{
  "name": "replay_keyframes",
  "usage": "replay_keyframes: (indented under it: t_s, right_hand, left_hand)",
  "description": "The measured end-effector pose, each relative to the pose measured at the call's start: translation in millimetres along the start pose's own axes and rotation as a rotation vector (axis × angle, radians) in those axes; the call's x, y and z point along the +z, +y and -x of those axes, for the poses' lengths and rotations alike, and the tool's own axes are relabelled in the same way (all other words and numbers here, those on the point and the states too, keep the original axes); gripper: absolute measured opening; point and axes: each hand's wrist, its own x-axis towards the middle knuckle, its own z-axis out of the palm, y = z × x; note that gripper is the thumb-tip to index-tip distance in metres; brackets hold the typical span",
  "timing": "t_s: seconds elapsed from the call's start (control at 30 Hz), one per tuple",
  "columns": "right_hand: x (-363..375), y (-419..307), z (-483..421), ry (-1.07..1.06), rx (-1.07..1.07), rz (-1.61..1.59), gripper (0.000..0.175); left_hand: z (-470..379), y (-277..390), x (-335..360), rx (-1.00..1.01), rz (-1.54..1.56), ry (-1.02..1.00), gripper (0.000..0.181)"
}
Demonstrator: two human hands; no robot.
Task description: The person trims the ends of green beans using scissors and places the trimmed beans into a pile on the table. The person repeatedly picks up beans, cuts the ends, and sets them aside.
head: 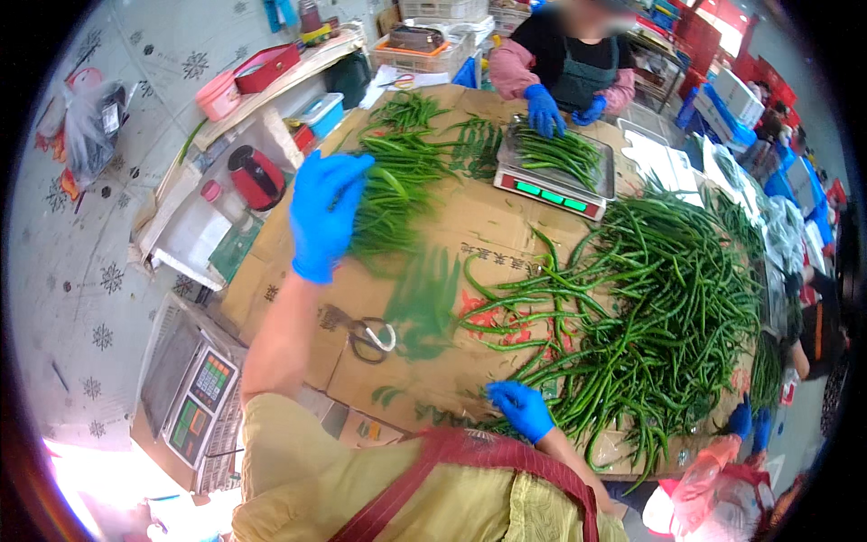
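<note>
My left hand [328,213], in a blue glove, is against a sheaf of long green chili peppers [389,223] at the left of the cardboard-covered table. Those peppers are partly blurred, and I cannot tell whether the fingers grip any. Low in the view, my right hand [525,410], gloved in blue too, has its fingers bent beside the near edge of a large loose heap of long green chili peppers [664,311]. What lies under its fingers is hidden. Dark-handled scissors [371,339] rest on the cardboard [433,223] between my hands.
Across the table a co-worker's gloved hand [544,112] touches peppers [559,156] on a lit digital scale [552,193]. Another scale [193,400] stands at lower left. Shelving [196,223] with a red kettle [256,177] borders the left. Another person's gloved hand [742,417] is at right.
</note>
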Motion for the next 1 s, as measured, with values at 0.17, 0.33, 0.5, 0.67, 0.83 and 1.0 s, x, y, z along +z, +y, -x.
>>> replay_keyframes:
  t_s: [0.17, 0.33, 0.5, 0.67, 0.83, 1.0]
  right_hand:
    - [-66, -55, -32, 0.223, 0.039, -0.248, 0.02]
    - [-108, -129, -42, 0.386, -0.04, -0.511, 0.023]
    - [-112, -137, -41, 0.406, -0.109, -0.545, 0.025]
    - [-110, -127, -32, 0.397, -0.051, -0.742, 0.024]
    - [-109, -122, -25, 0.388, 0.096, -0.77, 0.02]
    - [-104, -110, -18, 0.381, 0.109, -0.809, 0.023]
  left_hand:
    - [24, 62, 32, 0.066, 0.145, -0.125, 0.033]
    - [45, 118, 63, 0.198, 0.245, -0.274, 0.036]
    - [56, 155, 82, 0.301, 0.305, -0.372, 0.033]
    - [61, 171, 89, 0.317, 0.368, -0.426, 0.032]
    - [69, 177, 97, 0.346, 0.393, -0.493, 0.03]
    - [79, 180, 105, 0.338, 0.438, -0.54, 0.028]
